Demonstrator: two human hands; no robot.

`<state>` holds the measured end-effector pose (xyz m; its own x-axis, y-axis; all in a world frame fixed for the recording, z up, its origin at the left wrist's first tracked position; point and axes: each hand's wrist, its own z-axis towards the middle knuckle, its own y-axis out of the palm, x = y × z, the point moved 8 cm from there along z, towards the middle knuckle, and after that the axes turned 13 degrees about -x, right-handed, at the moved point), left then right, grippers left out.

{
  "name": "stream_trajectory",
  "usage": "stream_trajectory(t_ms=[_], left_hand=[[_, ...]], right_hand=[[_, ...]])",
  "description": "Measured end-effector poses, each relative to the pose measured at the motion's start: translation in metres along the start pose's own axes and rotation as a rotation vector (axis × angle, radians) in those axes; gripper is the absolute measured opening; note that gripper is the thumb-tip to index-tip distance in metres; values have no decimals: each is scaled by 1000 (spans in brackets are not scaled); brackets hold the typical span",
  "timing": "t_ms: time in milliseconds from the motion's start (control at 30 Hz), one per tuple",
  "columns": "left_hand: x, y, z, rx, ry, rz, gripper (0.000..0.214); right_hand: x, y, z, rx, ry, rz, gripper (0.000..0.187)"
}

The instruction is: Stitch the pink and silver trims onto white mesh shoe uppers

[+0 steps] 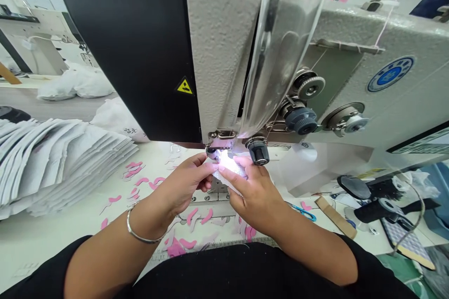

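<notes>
A small white fabric piece lies under the needle area of a sewing machine, washed out by a bright lamp. My left hand, with a silver bangle at the wrist, pinches the fabric's left edge between thumb and curled fingers. From the right, my right hand grips the same piece, its index and middle fingers on top and the thumb at the lower edge. Glare and my fingers hide the needle and part of the presser foot.
Pink and white scraps litter the table. At left stands a thick stack of white sheets, with white bags behind. Blue-handled scissors, a cardboard strip and a black thread spool lie at right.
</notes>
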<state>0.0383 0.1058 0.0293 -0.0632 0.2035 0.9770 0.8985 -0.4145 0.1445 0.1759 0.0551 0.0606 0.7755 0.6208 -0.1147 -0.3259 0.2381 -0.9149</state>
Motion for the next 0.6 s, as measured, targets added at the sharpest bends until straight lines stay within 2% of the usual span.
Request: stream_trajectory(t_ms=[267, 367, 600], left_hand=[[-1, -4, 5, 10, 14, -42, 12], [-3, -10, 11, 25, 35, -91, 10], [0, -14, 25, -38, 100, -83, 20]], right_hand=[[2, 0, 2, 56, -4, 4, 54], [7, 2, 6, 86, -10, 48, 46], [17, 7, 14, 75, 31, 74, 35]])
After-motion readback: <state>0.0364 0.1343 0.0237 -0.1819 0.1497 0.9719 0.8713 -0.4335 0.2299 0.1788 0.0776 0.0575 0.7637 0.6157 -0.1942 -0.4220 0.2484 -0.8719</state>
